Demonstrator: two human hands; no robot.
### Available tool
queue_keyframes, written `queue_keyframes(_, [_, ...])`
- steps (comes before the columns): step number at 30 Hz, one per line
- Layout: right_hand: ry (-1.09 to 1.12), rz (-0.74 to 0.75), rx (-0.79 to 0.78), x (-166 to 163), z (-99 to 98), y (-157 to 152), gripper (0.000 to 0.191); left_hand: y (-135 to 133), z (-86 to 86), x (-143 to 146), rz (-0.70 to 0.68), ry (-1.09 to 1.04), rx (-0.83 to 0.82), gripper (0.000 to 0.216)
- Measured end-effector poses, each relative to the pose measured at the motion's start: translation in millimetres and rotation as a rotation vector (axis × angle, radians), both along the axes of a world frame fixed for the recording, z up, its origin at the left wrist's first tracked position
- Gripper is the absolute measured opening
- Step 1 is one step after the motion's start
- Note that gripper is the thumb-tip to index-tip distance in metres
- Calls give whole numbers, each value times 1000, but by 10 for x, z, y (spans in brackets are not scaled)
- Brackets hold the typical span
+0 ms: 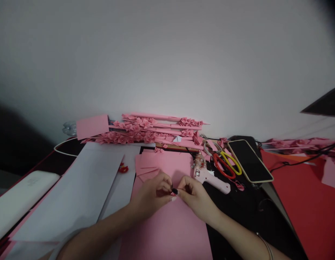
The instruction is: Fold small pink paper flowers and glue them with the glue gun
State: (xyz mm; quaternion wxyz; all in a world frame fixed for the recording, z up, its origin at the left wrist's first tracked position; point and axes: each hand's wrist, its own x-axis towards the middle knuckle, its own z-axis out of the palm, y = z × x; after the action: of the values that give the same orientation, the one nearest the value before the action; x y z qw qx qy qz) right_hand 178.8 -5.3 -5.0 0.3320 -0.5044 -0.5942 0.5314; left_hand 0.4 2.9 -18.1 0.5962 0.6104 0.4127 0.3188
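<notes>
My left hand (159, 191) and my right hand (190, 194) meet over the pink paper sheets (167, 227). Between their pinched fingertips is a small piece of pink paper (173, 194), mostly covered by the fingers. Its exact shape cannot be made out. Smaller pink paper pieces (145, 162) lie just beyond my left hand. A pale pink glue gun (210, 177) rests to the right of my right hand, its handle pointing right. Little folded pink paper flowers (158, 150) sit past the far edge of the sheets.
Behind, pink paper flower stems (145, 126) are piled along the wall. Red-handled scissors (224, 166), yellow-handled scissors (232, 162) and a phone (250, 160) lie right, near red paper (305, 202). White sheets (75, 195) and a white oblong device (23, 202) are left.
</notes>
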Motion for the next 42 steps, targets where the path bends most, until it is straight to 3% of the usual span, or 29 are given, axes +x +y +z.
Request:
queue_keyframes(25, [76, 114, -129, 58, 88, 29, 35, -13, 38, -10, -54, -3, -31, 23])
queue_keyframes(32, [109, 61, -165, 51, 51, 38, 37, 3, 45, -8, -16, -3, -5, 22])
queue_keyframes(42, [85, 105, -160, 59, 85, 44, 39, 7, 8, -12, -23, -14, 7, 23])
